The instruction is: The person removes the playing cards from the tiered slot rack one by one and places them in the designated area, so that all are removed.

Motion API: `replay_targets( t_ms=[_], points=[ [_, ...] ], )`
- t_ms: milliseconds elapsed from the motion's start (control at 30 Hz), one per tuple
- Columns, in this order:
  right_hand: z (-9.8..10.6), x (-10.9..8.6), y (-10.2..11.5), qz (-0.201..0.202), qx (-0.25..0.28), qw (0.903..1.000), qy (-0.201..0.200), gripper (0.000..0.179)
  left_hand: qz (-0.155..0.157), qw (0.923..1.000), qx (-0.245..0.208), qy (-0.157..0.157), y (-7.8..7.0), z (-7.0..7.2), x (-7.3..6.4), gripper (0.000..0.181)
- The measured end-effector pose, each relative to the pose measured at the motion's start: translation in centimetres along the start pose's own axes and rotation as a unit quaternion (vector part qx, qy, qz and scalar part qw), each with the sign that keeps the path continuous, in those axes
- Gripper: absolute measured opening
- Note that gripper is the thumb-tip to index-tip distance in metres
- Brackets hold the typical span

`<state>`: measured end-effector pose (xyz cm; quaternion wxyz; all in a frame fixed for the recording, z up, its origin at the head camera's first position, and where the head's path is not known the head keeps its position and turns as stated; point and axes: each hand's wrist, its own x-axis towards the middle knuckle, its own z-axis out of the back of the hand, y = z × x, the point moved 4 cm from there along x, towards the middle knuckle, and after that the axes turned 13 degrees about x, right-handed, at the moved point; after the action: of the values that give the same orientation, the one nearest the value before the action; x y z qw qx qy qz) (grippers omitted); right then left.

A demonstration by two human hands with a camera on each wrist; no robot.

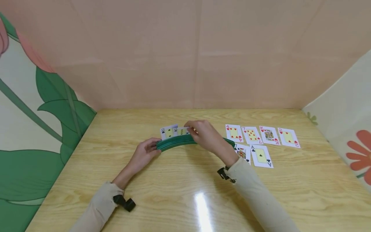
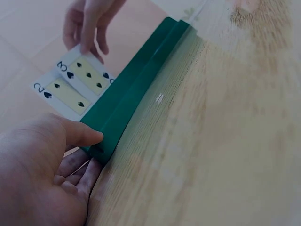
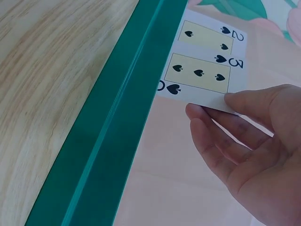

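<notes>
A curved green card holder (image 1: 174, 141) stands on the wooden table. My left hand (image 1: 142, 154) grips its left end, thumb (image 2: 87, 134) on the front face and the other fingers beneath and behind. The two of spades (image 3: 209, 35) stands upright in the holder near that end. Beside it, the three of spades (image 3: 197, 74) overlaps its edge, with its lower end at the holder's slot. My right hand (image 1: 207, 137) pinches the three's upper corner between thumb and fingertips (image 3: 195, 110). In the head view this hand hides part of the card and of the holder.
Face-up cards lie at the right: a four of hearts (image 1: 233, 133), a seven of diamonds (image 1: 251, 135), a king (image 1: 269, 135) and a red two (image 1: 288, 137) behind, an ace of clubs (image 1: 262, 156) and a partly hidden face card (image 1: 242, 153) in front. A pinkish wall (image 1: 197, 80) rises behind.
</notes>
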<state>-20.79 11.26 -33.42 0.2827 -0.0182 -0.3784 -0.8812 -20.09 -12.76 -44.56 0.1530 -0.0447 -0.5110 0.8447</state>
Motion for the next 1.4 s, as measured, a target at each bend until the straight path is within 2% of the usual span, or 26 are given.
replay_targets(
  t_ms=[400,900,1400],
  points=[
    [0.2,-0.2,0.2,0.005,0.000,1.0000,0.008,0.019,-0.001,1.0000,0.007,0.001,-0.1,0.0,0.0,0.038],
    [0.9,-0.4,0.9,0.033,-0.013,0.9992,-0.015,0.019,0.003,1.0000,0.007,0.002,0.2,-0.1,0.0,0.038],
    [2.5,-0.8,2.0,0.035,-0.016,0.9985,-0.038,0.020,0.000,1.0000,0.007,0.001,0.1,0.0,0.0,0.038]
  ],
)
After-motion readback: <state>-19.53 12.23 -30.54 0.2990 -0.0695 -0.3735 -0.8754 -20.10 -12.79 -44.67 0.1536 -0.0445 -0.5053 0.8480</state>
